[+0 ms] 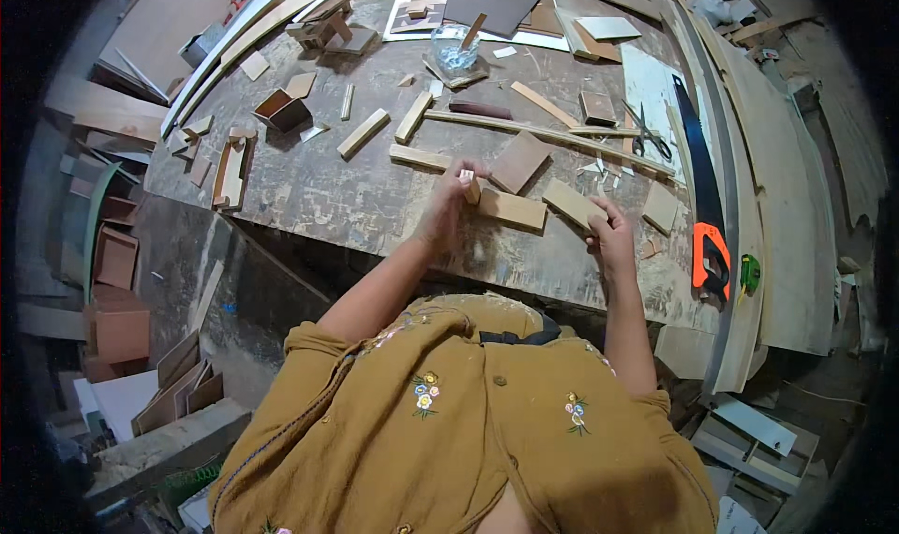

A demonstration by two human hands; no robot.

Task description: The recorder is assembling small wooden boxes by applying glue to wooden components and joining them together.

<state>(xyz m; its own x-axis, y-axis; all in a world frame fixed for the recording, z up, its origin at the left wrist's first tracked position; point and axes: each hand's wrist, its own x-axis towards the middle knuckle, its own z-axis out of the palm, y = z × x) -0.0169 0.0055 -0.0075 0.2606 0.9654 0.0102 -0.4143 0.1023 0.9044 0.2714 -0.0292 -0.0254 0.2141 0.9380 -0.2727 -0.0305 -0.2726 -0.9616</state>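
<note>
Near the front edge of the workbench (365, 220), my left hand (449, 214) is closed on a small wooden block (470, 187), gripped between thumb and fingers. A flat rectangular wood piece (511, 209) lies just right of it. My right hand (611, 237) pinches the right end of a pale wooden piece (571, 203), which slants up to the left. Behind the two hands rests a square brown board (521, 162). A wood strip (418, 157) runs out to the left behind my left hand. Another small board (660, 206) sits right of my right hand.
A handsaw (707, 230) with an orange handle and a tape measure (749, 274) lie at the right edge. Scissors (646, 139) rest near a long wood strip (548, 139). Farther back stand a glass jar (456, 51) with a stick and a small open box (282, 110).
</note>
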